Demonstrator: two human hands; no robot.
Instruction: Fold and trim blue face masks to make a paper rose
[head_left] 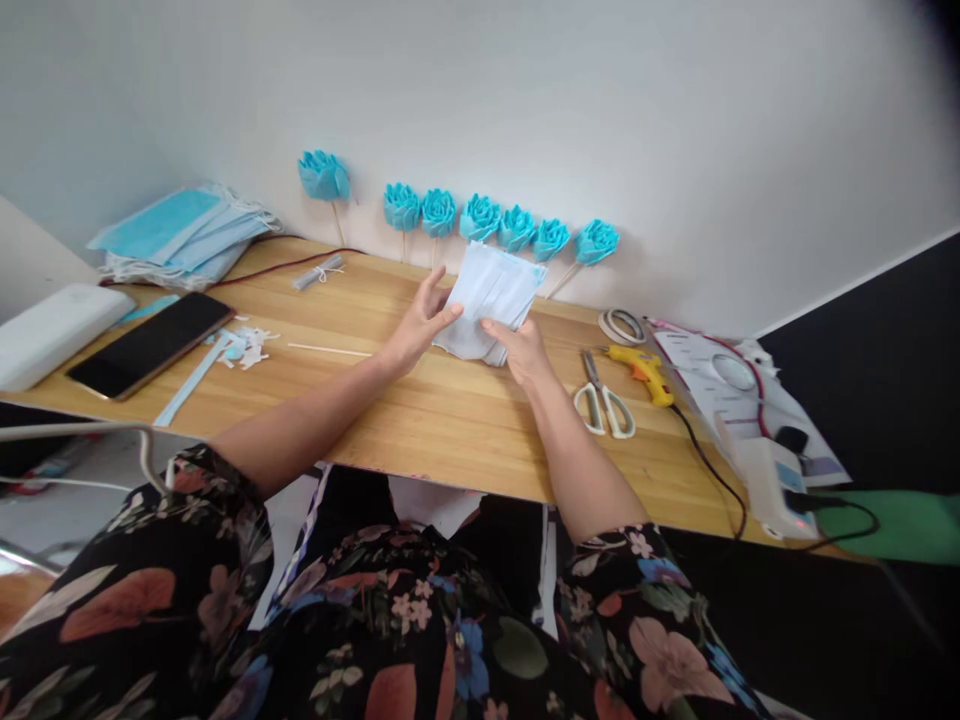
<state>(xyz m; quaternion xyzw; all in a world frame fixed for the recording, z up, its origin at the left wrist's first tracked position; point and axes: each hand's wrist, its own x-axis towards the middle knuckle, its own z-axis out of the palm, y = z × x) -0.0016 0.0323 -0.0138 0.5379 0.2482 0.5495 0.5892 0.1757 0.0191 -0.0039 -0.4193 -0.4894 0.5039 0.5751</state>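
Note:
A stack of thin pale-blue sheets (487,295), like face-mask fabric, is held up above the middle of the table. My right hand (521,350) grips its lower right part, thumb across the front and fingers hidden behind. At the left edge, my left hand (416,325) has its thumb on the front of the sheets; its index finger sticks up and the other fingers pass partly behind. Beyond the stack, several blue fabric roses (480,217) on thin sticks lean against the wall. A thin wooden stick (328,349) lies left of my left hand.
On the left lie face masks (172,235), a phone (152,345), a white box-shaped device (56,330) and fabric scraps (244,345). To the right are scissors (604,405), a yellow glue gun (643,373) with a cord, tape rolls (621,327) and a white power adapter (776,490).

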